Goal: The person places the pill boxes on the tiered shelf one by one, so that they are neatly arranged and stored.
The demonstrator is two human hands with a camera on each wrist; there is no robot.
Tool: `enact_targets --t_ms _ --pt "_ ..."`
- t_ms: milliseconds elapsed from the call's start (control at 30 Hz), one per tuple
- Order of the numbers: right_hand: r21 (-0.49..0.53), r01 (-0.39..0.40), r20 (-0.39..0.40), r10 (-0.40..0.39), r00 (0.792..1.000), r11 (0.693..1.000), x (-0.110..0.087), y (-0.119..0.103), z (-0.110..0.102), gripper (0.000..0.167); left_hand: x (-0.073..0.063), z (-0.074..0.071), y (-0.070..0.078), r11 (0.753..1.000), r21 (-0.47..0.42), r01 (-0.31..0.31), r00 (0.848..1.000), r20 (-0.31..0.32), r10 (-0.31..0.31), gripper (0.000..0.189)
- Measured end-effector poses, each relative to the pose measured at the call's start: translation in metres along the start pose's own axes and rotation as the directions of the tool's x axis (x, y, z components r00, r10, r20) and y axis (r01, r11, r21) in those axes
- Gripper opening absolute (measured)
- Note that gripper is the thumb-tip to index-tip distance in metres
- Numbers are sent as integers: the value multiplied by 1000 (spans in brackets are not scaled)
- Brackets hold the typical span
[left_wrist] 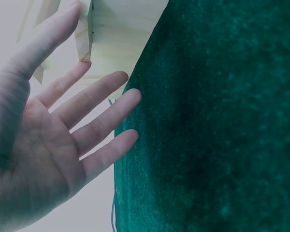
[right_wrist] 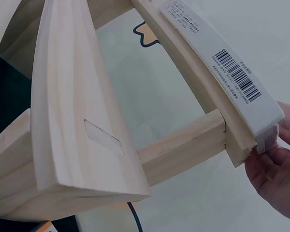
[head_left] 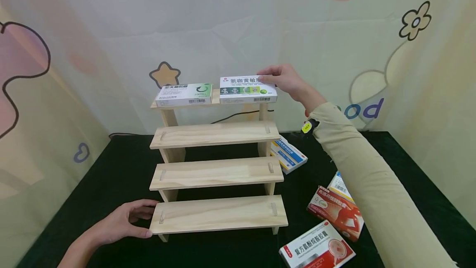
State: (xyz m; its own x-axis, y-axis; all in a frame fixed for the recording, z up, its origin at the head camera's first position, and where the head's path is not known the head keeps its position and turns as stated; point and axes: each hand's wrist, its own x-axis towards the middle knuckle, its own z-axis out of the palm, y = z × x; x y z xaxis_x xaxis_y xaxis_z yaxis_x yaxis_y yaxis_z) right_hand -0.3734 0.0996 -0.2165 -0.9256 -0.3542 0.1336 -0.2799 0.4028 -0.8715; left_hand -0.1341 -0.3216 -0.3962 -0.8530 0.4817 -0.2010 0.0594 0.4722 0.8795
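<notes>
A four-tiered wooden display stand [head_left: 219, 214] rises in the middle of the head view. On its top tier, at the right, lies a white medicine box [head_left: 238, 94] with a green band. My right hand [head_left: 288, 81] holds that box by its right end; the right wrist view shows fingers [right_wrist: 266, 166] bent at the box's end [right_wrist: 227, 67], beside the plank. Left of it, a white and green medicine box [head_left: 182, 95] lies on the same tier. My left hand [head_left: 119, 222] touches the bottom tier's left end, thumb and index finger at its corners, the other fingers [left_wrist: 104, 116] extended and spread.
Right of the stand, a blue and white box [head_left: 288, 154] lies on the dark green cloth [head_left: 122, 168]. Farther right are a red box [head_left: 336, 212], a white and red box [head_left: 317, 247] and a partly covered white box [head_left: 340, 186]. A patterned curtain [head_left: 208, 15] hangs behind.
</notes>
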Motion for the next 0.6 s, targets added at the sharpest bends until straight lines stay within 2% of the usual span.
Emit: enact_targets --t_ms 300,600 --pt "-31 36 -16 -36 999 999 2 4 4 32 0 0 0 1000 -15 14 1000 -1 -14 61" --pt "-27 49 -43 -50 998 998 1 6 8 32 1 1 -2 999 -45 3 1000 3 -3 61"
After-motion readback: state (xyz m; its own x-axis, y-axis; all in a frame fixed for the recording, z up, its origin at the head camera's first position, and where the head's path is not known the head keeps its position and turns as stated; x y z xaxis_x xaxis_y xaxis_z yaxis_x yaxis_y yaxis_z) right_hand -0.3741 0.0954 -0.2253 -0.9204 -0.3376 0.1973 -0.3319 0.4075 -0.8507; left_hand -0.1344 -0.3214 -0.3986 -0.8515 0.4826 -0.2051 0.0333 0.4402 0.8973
